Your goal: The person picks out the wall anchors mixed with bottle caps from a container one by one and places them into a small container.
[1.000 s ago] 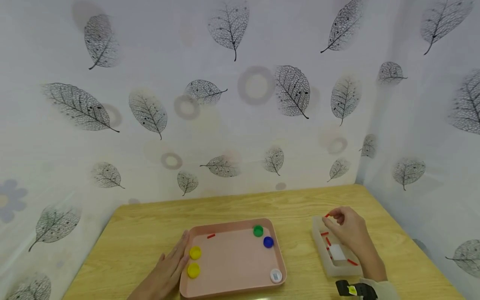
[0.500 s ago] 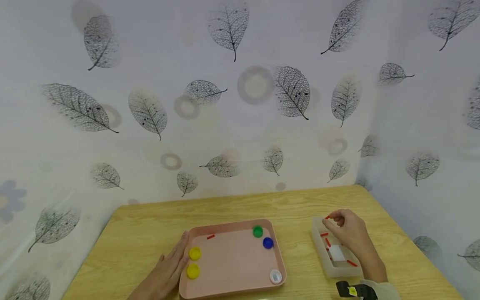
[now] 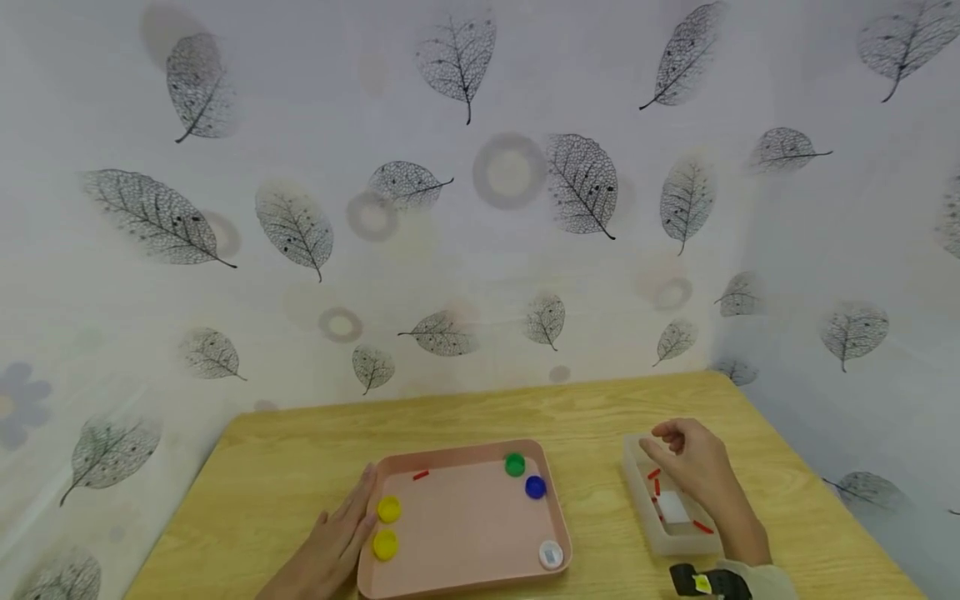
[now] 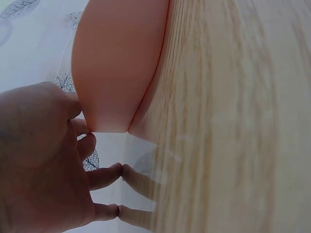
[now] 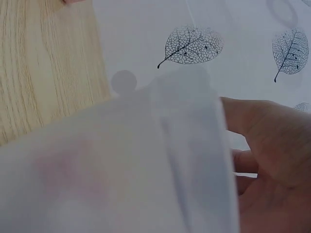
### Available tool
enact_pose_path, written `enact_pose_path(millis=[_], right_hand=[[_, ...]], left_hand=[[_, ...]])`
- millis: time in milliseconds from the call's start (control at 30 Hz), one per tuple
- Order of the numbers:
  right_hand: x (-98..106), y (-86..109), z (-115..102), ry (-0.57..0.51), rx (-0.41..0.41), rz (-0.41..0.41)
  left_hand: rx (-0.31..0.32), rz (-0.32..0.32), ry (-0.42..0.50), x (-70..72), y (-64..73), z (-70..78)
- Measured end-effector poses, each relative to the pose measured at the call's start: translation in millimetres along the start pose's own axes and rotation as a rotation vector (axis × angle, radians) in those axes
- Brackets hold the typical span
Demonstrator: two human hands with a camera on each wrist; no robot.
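Observation:
My left hand [image 3: 336, 533] lies along the left side of a shallow pink tray [image 3: 480, 447], fingers fairly straight and touching its edge. In the left wrist view, the fingertips of the left hand [image 4: 43, 155] meet the tray's outer wall [image 4: 116, 68] and the tabletop. My right hand [image 3: 697, 467] is over the far end of a whitish box [image 3: 678, 546], thumb and fingers apart with nothing seen between them. Several short red sticks [image 3: 702, 527] and a white block [image 3: 672, 507] are in the box. In the right wrist view the box wall [image 5: 204, 160] hides part of the right hand [image 5: 277, 160].
Inside the tray sit two yellow caps [image 3: 386, 545], a green cap [image 3: 514, 465], a blue cap [image 3: 535, 487], a white round piece [image 3: 551, 555] and a red stick [image 3: 421, 476]. A leaf-patterned curtain [image 3: 450, 250] stands behind the wooden table [image 3: 592, 425].
The red stick pinched in my right fingertips is no longer seen there, and the fingers have parted. A red stick near the far end of the box lies at a different angle. Left hand unmoved.

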State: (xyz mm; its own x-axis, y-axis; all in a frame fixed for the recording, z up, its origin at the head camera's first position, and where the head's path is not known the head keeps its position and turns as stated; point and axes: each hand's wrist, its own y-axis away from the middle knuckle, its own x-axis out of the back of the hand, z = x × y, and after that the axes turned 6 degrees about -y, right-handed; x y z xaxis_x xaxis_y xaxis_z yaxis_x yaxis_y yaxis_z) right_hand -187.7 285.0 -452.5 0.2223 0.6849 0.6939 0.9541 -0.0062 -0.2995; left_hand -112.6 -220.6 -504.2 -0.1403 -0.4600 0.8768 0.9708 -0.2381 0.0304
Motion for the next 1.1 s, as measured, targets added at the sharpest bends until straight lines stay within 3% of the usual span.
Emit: enact_pose_path(millis=[367, 1100], right_hand=[[-16.2, 1.2, -19.5, -0.073, 0.025, -0.052], [-75.1, 4.9, -61.2, -0.171, 0.124, -0.124]], left_hand=[[0.034, -0.028, 0.000, 1.6, -0.3, 1.1], [0.022, -0.024, 0.004, 1.8, 0.2, 2.4]])
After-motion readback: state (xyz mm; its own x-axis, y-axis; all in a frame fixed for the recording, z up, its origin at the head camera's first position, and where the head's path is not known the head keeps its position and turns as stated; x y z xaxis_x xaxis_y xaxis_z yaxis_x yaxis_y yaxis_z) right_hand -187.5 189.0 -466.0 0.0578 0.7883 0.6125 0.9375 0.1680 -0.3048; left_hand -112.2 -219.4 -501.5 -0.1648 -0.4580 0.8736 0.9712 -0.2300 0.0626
